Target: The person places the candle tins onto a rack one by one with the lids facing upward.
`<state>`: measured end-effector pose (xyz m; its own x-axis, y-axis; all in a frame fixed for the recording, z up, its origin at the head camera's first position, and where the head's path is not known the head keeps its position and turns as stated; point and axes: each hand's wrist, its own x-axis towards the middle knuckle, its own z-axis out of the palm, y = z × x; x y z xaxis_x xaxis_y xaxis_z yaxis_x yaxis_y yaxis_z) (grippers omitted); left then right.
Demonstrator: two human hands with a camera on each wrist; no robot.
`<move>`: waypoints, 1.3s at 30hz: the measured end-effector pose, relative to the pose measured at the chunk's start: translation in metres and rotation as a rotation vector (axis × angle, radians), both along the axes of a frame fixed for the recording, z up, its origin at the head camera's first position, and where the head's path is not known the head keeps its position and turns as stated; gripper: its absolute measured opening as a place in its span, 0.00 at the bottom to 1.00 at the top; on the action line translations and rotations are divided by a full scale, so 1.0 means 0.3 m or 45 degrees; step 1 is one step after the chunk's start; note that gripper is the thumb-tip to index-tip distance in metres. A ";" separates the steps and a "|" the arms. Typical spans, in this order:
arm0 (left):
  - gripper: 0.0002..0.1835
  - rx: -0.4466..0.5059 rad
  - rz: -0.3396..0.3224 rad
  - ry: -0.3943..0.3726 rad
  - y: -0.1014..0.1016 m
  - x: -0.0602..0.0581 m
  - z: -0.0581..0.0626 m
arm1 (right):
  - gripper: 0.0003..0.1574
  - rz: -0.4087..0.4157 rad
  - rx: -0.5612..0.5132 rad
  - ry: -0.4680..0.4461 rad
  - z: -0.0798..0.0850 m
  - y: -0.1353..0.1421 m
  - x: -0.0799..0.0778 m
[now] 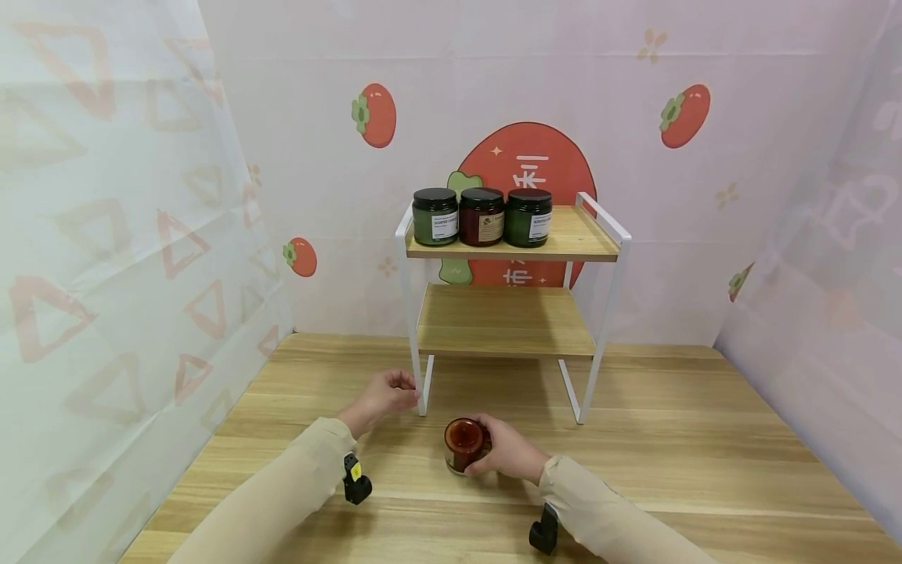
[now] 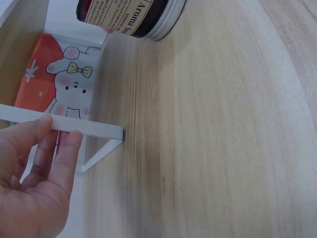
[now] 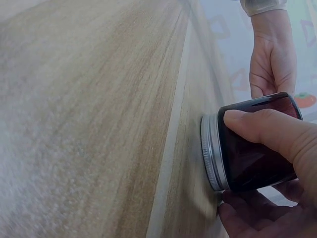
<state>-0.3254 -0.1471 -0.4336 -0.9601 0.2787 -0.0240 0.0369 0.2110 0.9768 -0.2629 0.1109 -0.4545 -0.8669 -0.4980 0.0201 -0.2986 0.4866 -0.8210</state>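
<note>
My right hand [image 1: 513, 450] grips a dark red candle jar [image 1: 464, 443] between thumb and fingers, low at the table in front of the shelf. The jar is upside down, its ribbed silver lid [image 3: 213, 152] toward the wood. Part of its printed cream label [image 2: 130, 14] shows in the left wrist view. To the left, my left hand [image 1: 387, 398] pinches the white front-left leg [image 2: 89, 127] of the two-tier shelf [image 1: 509, 319], thumb on one side and fingertips on the other, just above the leg's foot.
Three black-lidded candle jars stand side by side on the top tier: a green one [image 1: 434, 219], a dark red one [image 1: 481, 219] and another green one [image 1: 528, 221]. Printed cloth [image 1: 324, 180] hangs behind the wooden table [image 1: 676, 439] and along both sides.
</note>
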 end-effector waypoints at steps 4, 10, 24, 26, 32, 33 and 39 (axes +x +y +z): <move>0.07 0.005 0.009 -0.001 0.002 0.000 -0.001 | 0.45 0.008 0.000 0.009 0.002 -0.003 -0.003; 0.08 0.002 0.011 0.000 -0.001 -0.007 -0.006 | 0.45 -0.001 0.048 0.038 0.010 -0.008 -0.005; 0.10 0.000 0.005 0.006 0.001 -0.004 -0.005 | 0.44 -0.014 0.166 0.054 0.023 -0.004 0.003; 0.09 -0.005 0.002 0.011 0.000 -0.004 -0.006 | 0.44 -0.006 0.154 0.044 0.028 0.001 0.007; 0.10 0.000 0.005 0.010 0.002 -0.008 -0.009 | 0.44 0.000 0.050 0.057 0.066 0.024 0.019; 0.09 -0.001 0.008 0.010 0.002 -0.009 -0.009 | 0.43 0.002 0.030 0.065 0.075 0.029 0.020; 0.07 -0.007 0.020 0.019 0.004 -0.006 -0.006 | 0.39 -0.009 -0.109 0.098 0.142 0.053 0.027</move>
